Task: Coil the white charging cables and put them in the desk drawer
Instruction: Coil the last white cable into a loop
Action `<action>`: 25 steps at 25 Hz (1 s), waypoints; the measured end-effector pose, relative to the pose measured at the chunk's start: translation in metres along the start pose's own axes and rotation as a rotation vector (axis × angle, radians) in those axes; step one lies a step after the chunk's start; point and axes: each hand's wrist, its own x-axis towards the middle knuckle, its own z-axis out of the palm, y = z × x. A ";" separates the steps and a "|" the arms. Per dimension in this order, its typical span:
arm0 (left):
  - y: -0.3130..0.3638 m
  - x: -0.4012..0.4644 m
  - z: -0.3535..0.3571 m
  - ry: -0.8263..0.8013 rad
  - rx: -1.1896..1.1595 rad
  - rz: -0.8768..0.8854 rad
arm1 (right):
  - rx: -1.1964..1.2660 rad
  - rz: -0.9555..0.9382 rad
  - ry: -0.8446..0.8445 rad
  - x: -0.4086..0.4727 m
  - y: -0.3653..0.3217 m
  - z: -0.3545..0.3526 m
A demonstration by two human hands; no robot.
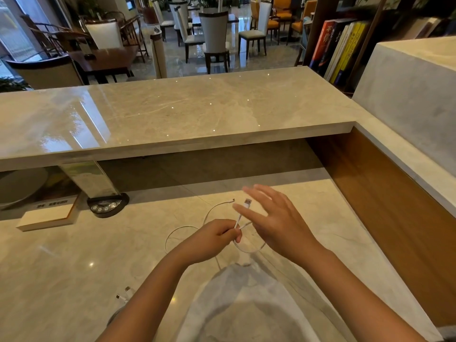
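- The left hand [212, 239] is held over the pale marble worktop [74, 262], its fingers [228, 232] clenched around a white charging cable [183, 228].
- From that grip the cable runs up to a USB plug [247, 202], which stands just in front of the right hand [276, 218].
- The right hand is spread flat, its fingers released and gripping nothing; one fingertip lies close to the plug, though whether it touches is hard to tell, as the hand is slightly blurred.
- The rest of the cable lies in loose loops on the worktop, one loop to the left of the left hand and another below the right palm, and its small second connector [231, 200] rests beside the USB plug.
- Two more white plugs [124, 293] show near the lower edge, just beside the left forearm.
- At the left of the worktop sit a book [47, 215] and a dark oval device with buttons [107, 204].
- A raised marble counter [172, 114] runs across behind the worktop.
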 end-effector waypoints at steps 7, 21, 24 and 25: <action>0.008 -0.005 -0.008 0.120 -0.137 0.027 | 0.639 0.319 -0.169 0.006 0.002 -0.017; 0.018 0.000 -0.003 0.228 -0.633 -0.127 | 0.782 0.668 0.006 0.009 -0.006 -0.021; 0.017 -0.003 -0.005 0.154 -0.661 -0.116 | 0.597 0.573 0.069 0.008 -0.001 -0.018; 0.016 -0.003 -0.006 0.144 -0.642 -0.114 | 0.559 0.538 0.081 0.009 0.001 -0.019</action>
